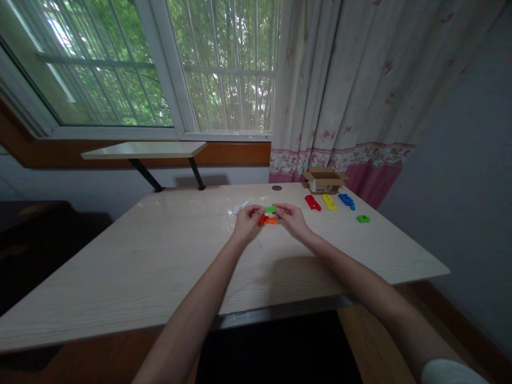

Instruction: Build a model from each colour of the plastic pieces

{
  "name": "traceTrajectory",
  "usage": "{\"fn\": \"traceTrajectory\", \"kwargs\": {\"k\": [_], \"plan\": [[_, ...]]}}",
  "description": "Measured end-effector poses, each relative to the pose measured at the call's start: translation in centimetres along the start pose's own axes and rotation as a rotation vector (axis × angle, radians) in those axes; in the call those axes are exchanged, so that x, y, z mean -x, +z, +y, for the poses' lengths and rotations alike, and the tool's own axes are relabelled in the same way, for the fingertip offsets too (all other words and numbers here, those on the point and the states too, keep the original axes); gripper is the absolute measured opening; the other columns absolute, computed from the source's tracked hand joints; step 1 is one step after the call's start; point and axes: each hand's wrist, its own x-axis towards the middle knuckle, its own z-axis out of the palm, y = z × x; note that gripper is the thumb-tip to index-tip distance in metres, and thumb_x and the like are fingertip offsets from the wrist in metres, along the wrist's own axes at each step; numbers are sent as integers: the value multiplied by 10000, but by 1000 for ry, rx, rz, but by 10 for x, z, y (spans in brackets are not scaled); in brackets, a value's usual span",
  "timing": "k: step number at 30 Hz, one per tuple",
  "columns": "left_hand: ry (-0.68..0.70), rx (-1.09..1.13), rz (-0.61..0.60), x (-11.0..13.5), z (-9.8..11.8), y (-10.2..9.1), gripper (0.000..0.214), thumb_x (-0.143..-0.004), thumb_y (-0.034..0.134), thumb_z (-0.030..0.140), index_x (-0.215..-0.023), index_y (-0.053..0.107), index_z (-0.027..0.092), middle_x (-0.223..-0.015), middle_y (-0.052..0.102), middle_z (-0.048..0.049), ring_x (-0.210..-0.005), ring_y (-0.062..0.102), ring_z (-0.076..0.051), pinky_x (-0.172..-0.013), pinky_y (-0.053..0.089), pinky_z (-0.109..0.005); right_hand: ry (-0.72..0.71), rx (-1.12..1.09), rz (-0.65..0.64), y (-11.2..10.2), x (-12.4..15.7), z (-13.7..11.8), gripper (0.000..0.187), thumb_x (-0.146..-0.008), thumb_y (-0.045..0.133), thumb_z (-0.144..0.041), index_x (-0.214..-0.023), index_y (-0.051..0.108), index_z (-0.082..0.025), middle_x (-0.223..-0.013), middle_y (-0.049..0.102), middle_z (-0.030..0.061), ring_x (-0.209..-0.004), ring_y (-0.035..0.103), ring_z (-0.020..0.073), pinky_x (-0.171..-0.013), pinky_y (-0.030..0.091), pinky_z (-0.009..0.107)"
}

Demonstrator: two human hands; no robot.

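Note:
My left hand (247,223) and my right hand (290,220) meet at the middle of the pale wood-grain table (160,256). Between them I see a bright orange plastic piece (266,220) and a green plastic piece (270,209), gripped together by the fingers of both hands. The fingers hide much of both pieces, so how they join cannot be seen. Further right lie a red plastic piece (312,202), a yellow plastic piece (329,202), a blue plastic piece (346,201) and a second green plastic piece (362,218), all apart from my hands.
An open cardboard box (324,181) stands at the table's far edge, with a small dark round disc (276,188) to its left. A white scrap (240,207) lies just beyond my left hand. A narrow shelf, a window and a curtain stand behind the table.

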Motion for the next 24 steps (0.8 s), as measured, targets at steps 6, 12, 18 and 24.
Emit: {"fn": "traceTrajectory", "kwargs": {"k": [6, 12, 18, 24], "plan": [[27, 16, -51, 1, -2, 0, 285, -583, 713, 409, -677, 647, 147, -628, 605, -19, -558, 505, -103, -537, 403, -234, -74, 143, -53, -7, -4, -12, 300, -610, 722, -400, -815, 698, -183, -760, 697, 45, -657, 611, 142, -632, 490, 275], [-6, 20, -45, 4, -3, 1, 320, -603, 705, 409, -791, 659, 155, -631, 598, -17, -547, 508, -113, -519, 406, -246, -173, 421, -223, -36, -12, -28, 267, -715, 650, -338, -937, 703, -200, -834, 706, 53, -663, 605, 141, -617, 478, 267], [23, -91, 36, -6, -25, -11, 219, -653, 652, 339, -780, 676, 162, -662, 615, -25, -595, 513, -126, -583, 407, -256, -104, 729, -220, -118, -9, -37, 224, -675, 668, -322, -853, 717, -196, -778, 695, 60, -633, 602, 162, -605, 470, 278], [35, -209, 63, -11, -37, -19, 193, -674, 607, 317, -772, 678, 167, -687, 631, -20, -591, 515, -127, -601, 393, -250, 236, 1052, -161, -220, 15, -55, 222, -630, 677, -329, -786, 718, -177, -745, 684, 82, -620, 590, 168, -574, 437, 271]]}}
